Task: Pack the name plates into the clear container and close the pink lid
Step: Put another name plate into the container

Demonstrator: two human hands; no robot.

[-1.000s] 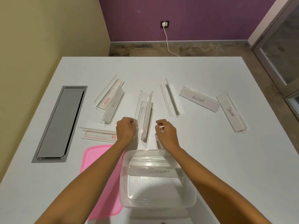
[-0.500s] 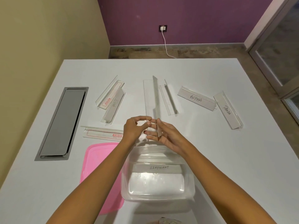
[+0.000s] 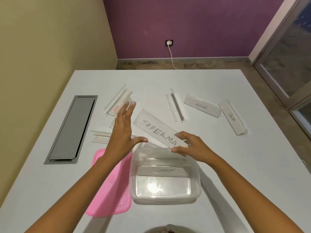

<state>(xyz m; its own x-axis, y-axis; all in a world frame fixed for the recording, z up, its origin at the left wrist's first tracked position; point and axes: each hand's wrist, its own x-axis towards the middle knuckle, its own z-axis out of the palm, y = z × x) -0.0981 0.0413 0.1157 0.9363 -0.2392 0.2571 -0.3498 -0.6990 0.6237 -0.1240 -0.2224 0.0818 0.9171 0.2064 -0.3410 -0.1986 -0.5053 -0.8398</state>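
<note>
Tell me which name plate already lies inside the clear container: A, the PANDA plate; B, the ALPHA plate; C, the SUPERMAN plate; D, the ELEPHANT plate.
D: the ELEPHANT plate lies inside the clear container, while the ALPHA plate and the PANDA plate lie on the table and the SUPERMAN plate is held in the right hand.

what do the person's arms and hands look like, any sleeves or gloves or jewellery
Both forearms are bare right down to the bottom edge of the picture, with no sleeves in view. The left hand and right hand wear no gloves. No rings, watch or bracelets show on either. The fingernails are short and unpainted.
</note>
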